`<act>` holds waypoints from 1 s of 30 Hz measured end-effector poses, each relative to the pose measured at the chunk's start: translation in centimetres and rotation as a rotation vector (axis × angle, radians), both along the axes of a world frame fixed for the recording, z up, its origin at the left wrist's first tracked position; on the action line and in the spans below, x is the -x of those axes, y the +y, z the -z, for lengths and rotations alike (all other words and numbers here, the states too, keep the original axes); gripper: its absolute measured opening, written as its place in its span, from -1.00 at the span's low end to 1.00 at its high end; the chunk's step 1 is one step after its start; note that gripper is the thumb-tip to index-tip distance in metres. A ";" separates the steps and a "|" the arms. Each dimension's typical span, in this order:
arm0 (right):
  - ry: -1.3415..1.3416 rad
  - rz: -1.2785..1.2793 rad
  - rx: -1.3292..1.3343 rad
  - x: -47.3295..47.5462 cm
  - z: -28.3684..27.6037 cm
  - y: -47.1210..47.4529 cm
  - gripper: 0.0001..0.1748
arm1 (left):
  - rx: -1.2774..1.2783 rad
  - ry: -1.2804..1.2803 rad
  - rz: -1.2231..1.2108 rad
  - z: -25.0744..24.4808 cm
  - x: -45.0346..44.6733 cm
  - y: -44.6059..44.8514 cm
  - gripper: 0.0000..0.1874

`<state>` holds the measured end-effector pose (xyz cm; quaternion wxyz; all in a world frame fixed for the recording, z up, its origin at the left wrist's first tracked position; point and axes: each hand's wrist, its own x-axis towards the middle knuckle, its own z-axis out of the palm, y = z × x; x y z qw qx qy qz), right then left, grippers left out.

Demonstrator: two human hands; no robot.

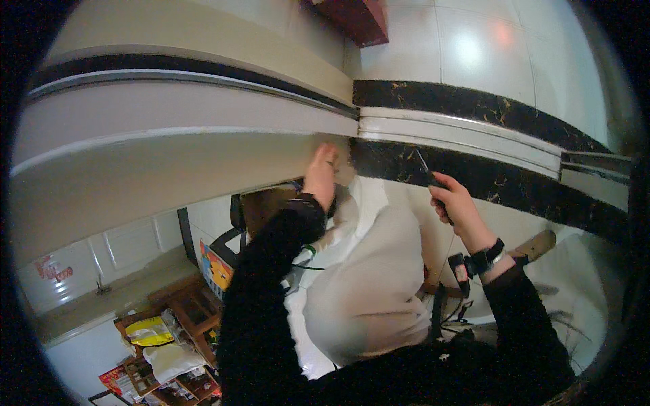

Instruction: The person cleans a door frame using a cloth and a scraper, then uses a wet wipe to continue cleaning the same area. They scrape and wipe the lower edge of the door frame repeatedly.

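Note:
My right hand (453, 199) is closed around the dark handle of a slim hand tool (425, 163) with a thin metal shaft, possibly a screwdriver. Its tip points at the near black marbled threshold strip (482, 178); whether they touch is unclear. Along that strip runs a pale grooved sliding-door track (457, 133). Close to the foot of the beige door jamb (203, 157), my left hand (321, 171) rests with its fingers near the strip's left end. Its fingertips are blurred, and I cannot tell if they hold anything.
My bent legs in light trousers (370, 299) fill the space below the threshold. A far black marbled strip (431, 96) borders the tiles (482, 51), where a dark red object (355, 20) stands. At lower left, a wooden shelf (193, 314) carries several bags.

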<state>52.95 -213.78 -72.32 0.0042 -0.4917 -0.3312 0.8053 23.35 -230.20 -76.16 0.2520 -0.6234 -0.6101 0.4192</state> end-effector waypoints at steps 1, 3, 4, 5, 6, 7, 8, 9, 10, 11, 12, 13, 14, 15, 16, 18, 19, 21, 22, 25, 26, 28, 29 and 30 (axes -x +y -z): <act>0.004 -0.008 -0.001 0.0 0.3 -0.1 -0.41 | 0.133 -0.299 -0.188 -3.0 -0.4 -0.6 -0.49; -0.023 -0.072 -0.044 0.3 0.9 -0.1 -0.38 | 0.270 -0.229 -0.127 -8.9 -0.6 0.1 -0.48; -0.029 -0.094 -0.053 0.6 1.0 -0.1 -0.37 | 0.259 -0.195 -0.084 -11.4 -1.5 0.1 -0.49; -0.033 -0.103 -0.090 0.8 1.2 -0.1 -0.36 | 0.281 -0.215 -0.169 -13.3 -2.7 0.4 -0.51; -0.030 -0.147 -0.085 1.1 1.2 -0.1 -0.36 | 0.303 -0.238 -0.255 -14.6 -4.1 0.3 -0.52; -0.027 -0.180 -0.100 1.4 1.2 -0.3 -0.36 | 0.280 -0.246 -0.308 -15.4 -5.4 -0.1 -0.54; -0.044 -0.220 -0.107 1.7 1.2 -0.6 -0.36 | 0.143 -0.494 -0.306 -15.7 -6.3 -0.6 -0.60; -0.021 -0.243 -0.109 2.0 1.2 -0.9 -0.36 | 0.034 -0.871 -0.428 -15.3 -7.8 -1.5 -0.66; -0.017 -0.277 -0.101 2.3 1.2 -1.4 -0.36 | 0.127 -0.943 -0.462 -14.4 -9.1 -2.7 -0.67; 0.012 -0.307 -0.100 2.7 1.3 -2.0 -0.36 | 0.161 -1.115 -0.418 -13.2 -10.2 -4.1 -0.69; -0.005 -0.370 -0.179 3.1 1.4 -2.7 -0.38 | 0.188 -1.252 -0.477 -11.3 -11.0 -5.0 -0.69; 0.018 -0.406 -0.207 3.5 1.5 -3.4 -0.42 | 0.117 -1.438 -0.518 -9.3 -11.6 -6.3 -0.68; 0.046 -0.452 -0.314 4.0 1.6 -4.2 -0.44 | 0.024 -1.504 -0.677 -7.0 -12.1 -7.3 -0.65; 0.093 -0.494 -0.420 4.5 1.7 -4.8 -0.46 | -0.089 -1.579 -0.815 -4.7 -12.4 -8.2 -0.62; 0.176 -0.512 -0.668 5.1 1.6 -5.4 -0.46 | -0.317 -1.609 -0.956 -2.6 -12.5 -9.2 -0.60; 0.289 -0.590 -1.112 6.8 1.1 -6.2 -0.48 | -0.814 -1.644 -1.259 0.8 -12.1 -10.3 -0.56; 0.266 -0.659 -1.249 7.9 0.6 -6.4 -0.49 | -0.969 -1.637 -1.181 2.0 -11.7 -10.7 -0.54; 0.092 -0.892 -1.419 10.3 -0.9 -6.2 -0.51 | -1.195 -1.567 -1.192 3.2 -10.8 -11.7 -0.56; 0.139 -0.867 -1.533 11.7 -1.8 -6.0 -0.57 | -1.094 -1.534 -1.311 3.3 -10.3 -12.2 -0.59; 0.054 -1.096 -1.701 16.2 -4.5 -5.9 -0.60 | -0.585 -0.972 -1.291 3.2 -8.6 -14.5 -0.71; 0.084 -1.111 -1.733 17.0 -5.4 -5.8 -0.65 | -0.676 -0.979 -1.384 3.4 -8.0 -15.3 -0.75; 0.067 -1.237 -1.697 18.5 -7.0 -5.9 -0.72 | -0.959 -0.924 -1.446 4.2 -6.8 -16.9 -0.78; 0.078 -1.277 -1.683 19.0 -7.6 -6.0 -0.74 | -0.947 -0.908 -1.396 4.7 -6.2 -17.6 -0.78; 0.065 -1.313 -1.680 19.4 -8.0 -6.2 -0.77 | -0.927 -0.890 -1.316 5.3 -5.7 -18.3 -0.78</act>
